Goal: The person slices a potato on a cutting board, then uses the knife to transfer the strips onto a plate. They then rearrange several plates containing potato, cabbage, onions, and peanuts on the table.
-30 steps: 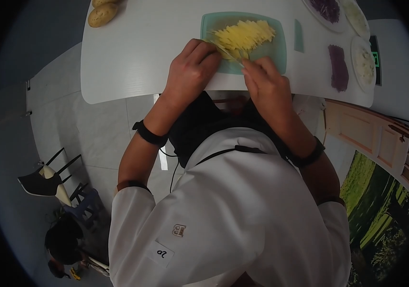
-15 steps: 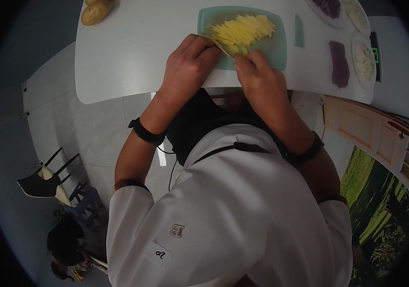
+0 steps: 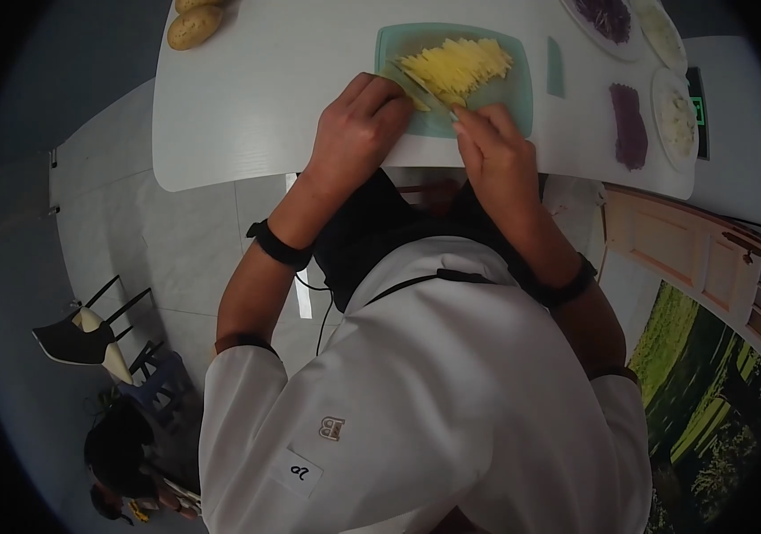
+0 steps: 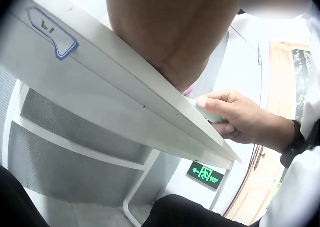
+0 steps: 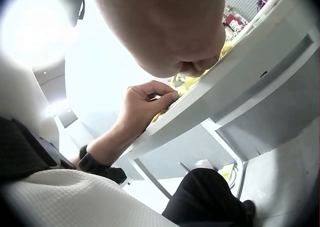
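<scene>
The right hand point(image 3: 500, 151) grips a knife point(image 3: 424, 85); the left hand point(image 3: 358, 125) pinches sliced potato point(image 3: 420, 104); the emblem point(image 3: 331, 429) on the white shirt point(image 3: 407, 374) reads "B".

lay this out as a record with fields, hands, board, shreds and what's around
left hand: curled fingers on yellow slices
right hand: grips knife
cutting board: green, on white table
yellow shreds: heaped on the board
left of board: potatoes
right of board: green strip, purple food, plates
</scene>
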Tool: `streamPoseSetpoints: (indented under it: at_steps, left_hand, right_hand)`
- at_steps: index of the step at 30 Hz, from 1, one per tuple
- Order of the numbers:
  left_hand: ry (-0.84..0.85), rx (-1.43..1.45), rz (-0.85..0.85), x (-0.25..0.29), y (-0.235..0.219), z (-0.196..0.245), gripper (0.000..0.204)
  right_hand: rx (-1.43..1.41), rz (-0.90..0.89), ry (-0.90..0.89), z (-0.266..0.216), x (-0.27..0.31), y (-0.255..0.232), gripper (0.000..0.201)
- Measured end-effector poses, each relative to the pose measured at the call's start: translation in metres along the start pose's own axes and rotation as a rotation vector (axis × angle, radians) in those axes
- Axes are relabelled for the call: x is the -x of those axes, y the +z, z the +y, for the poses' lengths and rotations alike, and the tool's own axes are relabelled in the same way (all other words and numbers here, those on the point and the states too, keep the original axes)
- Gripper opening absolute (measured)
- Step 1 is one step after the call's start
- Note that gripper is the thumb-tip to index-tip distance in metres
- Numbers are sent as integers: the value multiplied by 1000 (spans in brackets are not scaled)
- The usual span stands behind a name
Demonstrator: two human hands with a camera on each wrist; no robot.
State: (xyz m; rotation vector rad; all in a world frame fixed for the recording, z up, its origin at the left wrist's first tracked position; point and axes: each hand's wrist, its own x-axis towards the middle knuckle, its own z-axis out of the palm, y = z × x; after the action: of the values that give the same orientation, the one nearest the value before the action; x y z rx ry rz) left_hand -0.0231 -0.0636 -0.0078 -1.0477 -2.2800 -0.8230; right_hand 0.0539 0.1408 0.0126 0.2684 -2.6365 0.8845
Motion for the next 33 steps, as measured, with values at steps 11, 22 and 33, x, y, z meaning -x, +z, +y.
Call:
streamPoseSetpoints:
  at_steps: [11, 22, 33]
  left_hand:
    - [-25, -19, -11, -1, -2, 3, 14]
    - [-67, -2, -12, -1, 1, 5, 17]
    - [-86, -4, -50, 0, -1, 3, 20]
  right_hand:
    - [36, -27, -73, -4, 3, -1, 23]
    - [286, -83, -138, -12, -2, 7, 17]
    - [88, -83, 35, -12, 1, 3, 24]
